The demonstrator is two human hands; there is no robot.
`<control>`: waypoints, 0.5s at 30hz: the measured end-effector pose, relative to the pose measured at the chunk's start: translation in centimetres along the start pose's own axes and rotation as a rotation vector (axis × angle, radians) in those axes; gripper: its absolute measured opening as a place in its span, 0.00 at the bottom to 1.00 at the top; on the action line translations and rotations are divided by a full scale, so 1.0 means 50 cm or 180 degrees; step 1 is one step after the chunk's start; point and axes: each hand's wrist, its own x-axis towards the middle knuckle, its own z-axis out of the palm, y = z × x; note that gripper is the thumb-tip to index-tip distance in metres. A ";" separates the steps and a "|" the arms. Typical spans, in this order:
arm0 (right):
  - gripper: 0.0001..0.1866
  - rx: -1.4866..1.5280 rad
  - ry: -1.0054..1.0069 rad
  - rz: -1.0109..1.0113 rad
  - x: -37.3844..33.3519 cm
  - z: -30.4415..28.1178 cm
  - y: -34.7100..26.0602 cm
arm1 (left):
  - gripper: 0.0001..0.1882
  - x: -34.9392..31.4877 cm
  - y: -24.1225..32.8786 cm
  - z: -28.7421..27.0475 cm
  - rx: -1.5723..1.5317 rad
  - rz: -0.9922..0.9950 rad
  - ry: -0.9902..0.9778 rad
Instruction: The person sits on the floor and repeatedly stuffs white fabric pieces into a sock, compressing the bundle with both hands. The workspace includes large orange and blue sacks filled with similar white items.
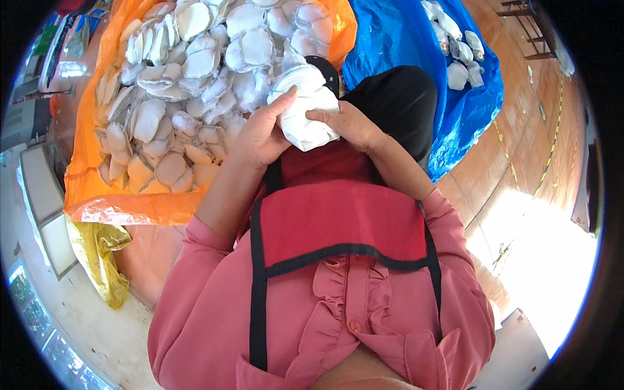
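Note:
Above my lap I hold a white cloth bundle point(304, 123), rounded and soft, with a greyish, fuzzy-looking tip at its far end; I cannot make out its exact kind. My left hand point(263, 133) grips its left side, thumb lying along the cloth and fingers tucked behind. On the right side my right hand point(353, 125) is closed on it, thumb pressed to the front. Just beyond, to the left, lies a big heap of white, rounded, flat padded pieces point(195, 62), many in small stacks, on an orange plastic sheet point(140, 209).
To the right, a blue plastic sheet point(468, 123) carries several white bundles point(457, 75). A yellow plastic bag point(101, 260) lies at the left on the floor. Tan floor tiles point(530, 123) stretch to the right, with a dark wooden stool or chair point(526, 19) at the far right.

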 end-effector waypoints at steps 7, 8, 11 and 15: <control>0.27 0.0210 -0.0367 -0.0184 -0.045 -0.016 -0.014 | 0.25 0.018 0.001 -0.046 -0.0110 0.0210 0.0660; 0.27 0.0250 -0.0287 -0.0264 -0.045 -0.017 -0.012 | 0.25 0.019 -0.001 -0.048 -0.0148 0.0205 0.0653; 0.25 0.0690 -0.0114 -0.0477 -0.035 -0.019 0.014 | 0.24 0.020 -0.005 -0.047 -0.0205 0.0191 0.0624; 0.26 0.1493 -0.0221 -0.0579 -0.030 -0.005 0.035 | 0.23 0.019 -0.012 -0.053 0.0081 0.0393 0.0753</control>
